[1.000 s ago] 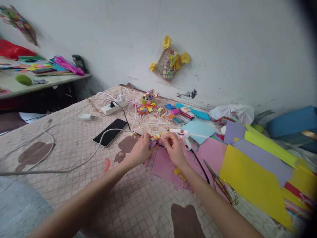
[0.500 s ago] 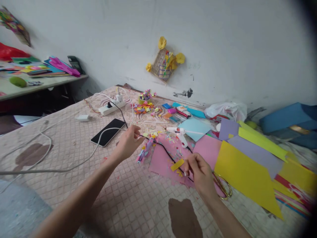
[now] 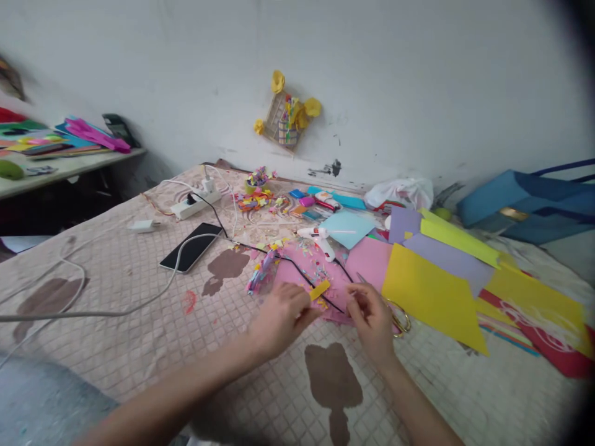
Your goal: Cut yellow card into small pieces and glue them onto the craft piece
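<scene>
My left hand is slightly blurred, its fingers bent and closed together; anything in them is hidden. Close to its fingertips, a small yellow paper strip lies across a black cord over pink sheets. My right hand is pinched at the fingertips, and I cannot make out what is between them. Beside it, partly hidden, are gold-handled scissors. Beyond the hands, a white hot glue gun rests near a pink sheet strewn with paper scraps. A bundle of purple paper curls lies left of that sheet.
A phone, a white charger and a power strip with trailing cables occupy the left. Yellow sheets and lilac sheets spread right, near a blue bag. A small pot of paper flowers stands at the back.
My left hand has come from beside the phone, right and nearer me, to the yellow strip close to my right hand. My right hand stays pinched. The view has shifted slightly.
</scene>
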The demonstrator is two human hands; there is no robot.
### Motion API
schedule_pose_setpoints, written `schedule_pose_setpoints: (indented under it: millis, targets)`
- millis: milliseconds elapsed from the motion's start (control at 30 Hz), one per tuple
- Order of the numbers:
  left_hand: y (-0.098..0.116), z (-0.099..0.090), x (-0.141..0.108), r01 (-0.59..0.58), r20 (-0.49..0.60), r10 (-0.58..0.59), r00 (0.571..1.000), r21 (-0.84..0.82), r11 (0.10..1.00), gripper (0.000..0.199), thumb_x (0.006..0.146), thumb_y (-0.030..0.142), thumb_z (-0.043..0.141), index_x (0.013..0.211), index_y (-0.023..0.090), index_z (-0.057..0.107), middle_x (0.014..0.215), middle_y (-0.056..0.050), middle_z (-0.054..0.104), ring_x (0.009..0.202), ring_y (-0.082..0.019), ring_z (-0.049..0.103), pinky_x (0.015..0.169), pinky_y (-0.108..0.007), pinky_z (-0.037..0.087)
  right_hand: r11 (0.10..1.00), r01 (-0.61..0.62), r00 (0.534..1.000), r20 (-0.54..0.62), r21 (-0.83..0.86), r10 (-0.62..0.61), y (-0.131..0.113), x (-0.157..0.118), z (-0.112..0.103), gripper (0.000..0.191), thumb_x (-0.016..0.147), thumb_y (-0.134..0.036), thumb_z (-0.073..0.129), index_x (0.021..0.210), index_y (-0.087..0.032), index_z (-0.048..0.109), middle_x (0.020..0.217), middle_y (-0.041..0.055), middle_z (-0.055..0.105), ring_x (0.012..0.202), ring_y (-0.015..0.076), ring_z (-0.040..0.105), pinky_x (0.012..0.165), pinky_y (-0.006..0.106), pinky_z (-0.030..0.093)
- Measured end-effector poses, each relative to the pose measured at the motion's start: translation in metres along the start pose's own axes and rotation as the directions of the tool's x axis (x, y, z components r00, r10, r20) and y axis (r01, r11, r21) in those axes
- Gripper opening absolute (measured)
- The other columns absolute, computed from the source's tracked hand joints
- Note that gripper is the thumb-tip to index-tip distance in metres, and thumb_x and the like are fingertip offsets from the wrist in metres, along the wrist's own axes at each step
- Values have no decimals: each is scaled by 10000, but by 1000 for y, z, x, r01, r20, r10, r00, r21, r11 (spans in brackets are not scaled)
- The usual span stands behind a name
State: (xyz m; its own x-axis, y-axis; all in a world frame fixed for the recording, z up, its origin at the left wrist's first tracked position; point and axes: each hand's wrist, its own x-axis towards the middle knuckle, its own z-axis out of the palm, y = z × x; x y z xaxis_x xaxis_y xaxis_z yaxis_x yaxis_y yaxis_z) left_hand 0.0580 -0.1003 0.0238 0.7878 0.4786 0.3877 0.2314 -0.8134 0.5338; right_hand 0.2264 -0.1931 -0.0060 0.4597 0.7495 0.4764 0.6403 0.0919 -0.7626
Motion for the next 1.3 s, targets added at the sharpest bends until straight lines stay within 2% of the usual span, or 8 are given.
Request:
schedule_pose_setpoints:
  millis: [100, 333, 500, 667, 800, 900, 1000, 1300]
  targets:
    - [10, 21, 7, -30, 113, 51, 992, -185, 982, 181, 821, 192, 484, 999, 162, 497, 921, -59, 580, 817, -156, 536, 708, -274, 432, 997, 5, 988, 153, 73, -16, -6, -3, 1, 158, 831, -263, 484, 957, -193, 550, 858, 48, 596, 707, 163, 570, 587, 268, 469]
    - [3, 32, 22, -97, 121, 153, 981, -381, 920, 200, 795, 105, 471, 984, 151, 519, 840, -46, 592, 768, -137, 542, 686, -244, 439, 998, 55, 991, 127, -26, -51, -1, -3, -2, 127, 825, -289, 504, 887, -203, 573, 767, 33, 639, 668, 178, 594, 582, 285, 469]
    - [-8, 33, 11, -143, 51, 159, 986, -229, 963, 113, 842, 171, 426, 870, 152, 533, 772, -38, 599, 689, -120, 548, 617, -221, 419, 996, -4, 999, -37, -93, 1, 10, -1, -6, 122, 835, -276, 476, 894, -189, 538, 705, 22, 587, 593, 157, 544, 540, 276, 436]
    - [-20, 36, -6, -251, 98, 243, 965, 79, 965, 283, 852, 339, 429, 635, 164, 478, 516, 8, 526, 467, -106, 482, 460, -226, 309, 979, -12, 998, -66, -202, -1, 16, 0, -8, 168, 845, -273, 452, 696, -198, 474, 551, -30, 456, 495, 131, 434, 474, 251, 343]
    - [-21, 35, -10, -321, 26, 320, 947, 46, 946, 268, 821, 351, 492, 632, 164, 466, 607, -13, 573, 574, -116, 517, 532, -243, 339, 925, 71, 990, -86, -374, -110, 18, 0, -10, 300, 860, -251, 409, 563, -212, 400, 477, -39, 373, 458, 137, 385, 477, 271, 315]
    - [-21, 34, -11, -473, 13, 475, 880, -86, 877, 127, 836, 268, 495, 753, 172, 500, 734, -12, 624, 692, -109, 543, 679, -270, 361, 874, 154, 978, -53, -462, -201, 23, 4, -13, 88, 829, -229, 468, 775, -200, 532, 677, 28, 553, 643, 184, 527, 599, 312, 412]
    - [-23, 34, -14, -566, 8, 574, 819, -153, 810, 163, 834, 303, 509, 732, 179, 480, 716, 8, 628, 649, -91, 535, 701, -280, 346, 852, 190, 967, -54, -487, -247, 30, 9, -15, 195, 810, -217, 490, 1001, -193, 526, 951, 97, 576, 899, 227, 535, 782, 384, 435]
    - [-27, 41, -18, -554, -14, 567, 824, -234, 799, 335, 799, 372, 516, 563, 167, 397, 540, 12, 539, 560, -99, 489, 639, -309, 323, 808, 177, 939, -150, -562, -310, 45, 21, -34, 185, 775, -139, 535, 951, -180, 573, 899, 89, 603, 880, 226, 540, 815, 425, 434]
